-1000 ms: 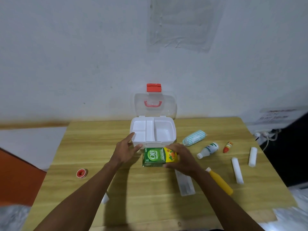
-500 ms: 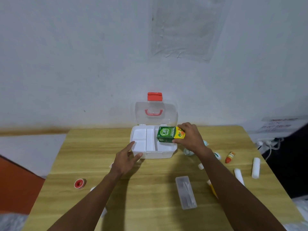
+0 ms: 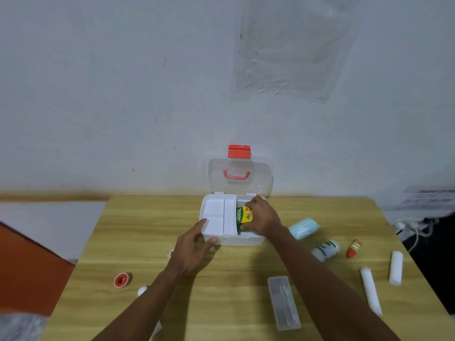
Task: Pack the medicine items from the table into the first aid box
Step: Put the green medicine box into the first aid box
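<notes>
One item is going in: my right hand [image 3: 262,217] is closed around the green-and-yellow carton [image 3: 244,216], thumb on the near edge and fingers over the far edge, lowering it on its side into the right compartment of the first aid box [image 3: 232,239]. I can't tell whether it touches the floor yet. My left hand [image 3: 194,244] is loosely spread and holds nothing, its thumb and fingertips pressed against the box's near-left corner to steady it. The lid [image 3: 240,175] stands upright behind. The carton looks like light, stiff cardboard that dents at the panels, so I'd say pinching across the short edges is right, with light pressure. The box looks like light plastic and would probably slide without the bracing hand. Still on the table [image 3: 147,230]: striped pack [image 3: 304,227], white bottle [image 3: 325,249], small red-capped tube [image 3: 354,248], two white rolls [image 3: 395,267] [image 3: 370,290], clear case [image 3: 283,302], red tape roll [image 3: 121,279]. The rolls look soft, best gripped mid-length; the bottle looks smooth, so I'd wrap its body. The clear case looks rigid and flat, best pinched at its long edges.
</notes>
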